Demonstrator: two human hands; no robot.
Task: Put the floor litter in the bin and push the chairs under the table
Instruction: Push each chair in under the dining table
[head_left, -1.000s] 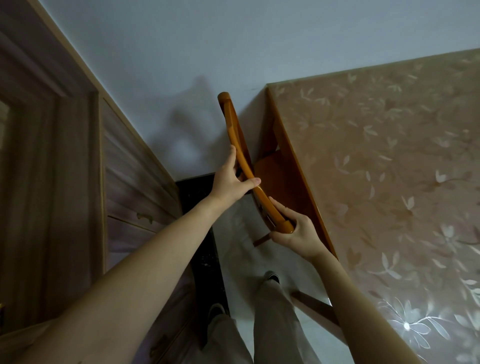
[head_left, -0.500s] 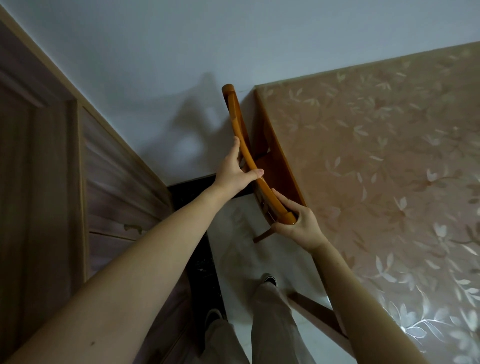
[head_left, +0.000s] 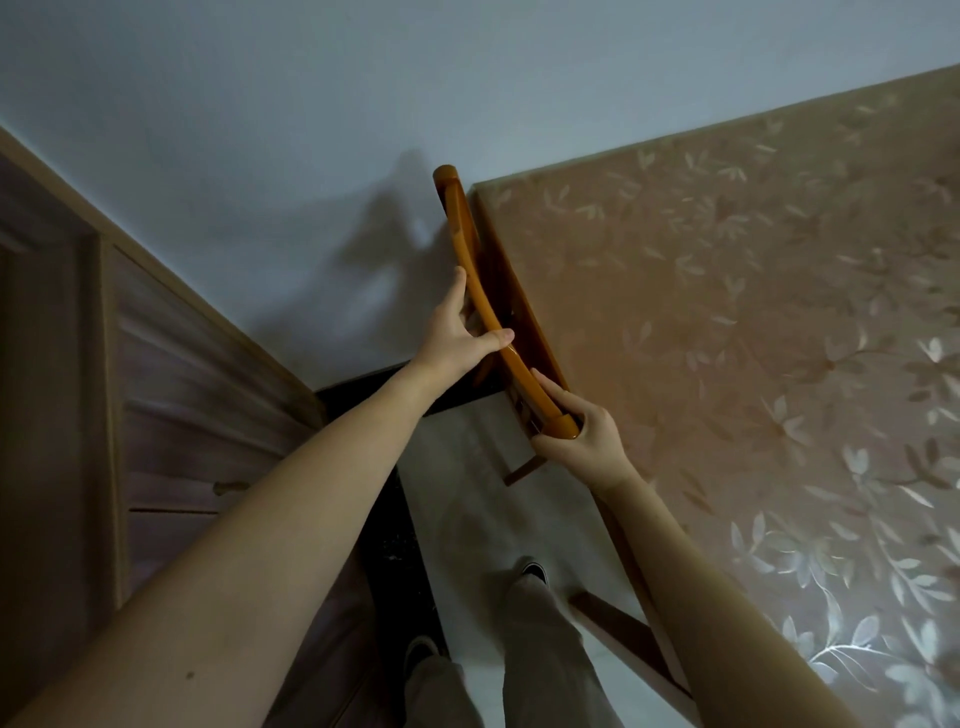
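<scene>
The left hand (head_left: 451, 332) and right hand (head_left: 589, 444) have their fingers clamped on the chair (head_left: 464, 244), which looks nearly tucked under the table (head_left: 727, 338); no litter shows.

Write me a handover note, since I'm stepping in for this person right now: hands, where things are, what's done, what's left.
Left hand grips the middle of the top rail of the chair, thumb over it. Right hand grips the rail's near end.
The chair's back stands close along the edge of the table; its seat is out of sight under the tabletop.
Done: this chair looks pushed in, or nearly.
Left: let go and check for other chairs. No litter or bin is in view, so that part cannot be judged.
</scene>
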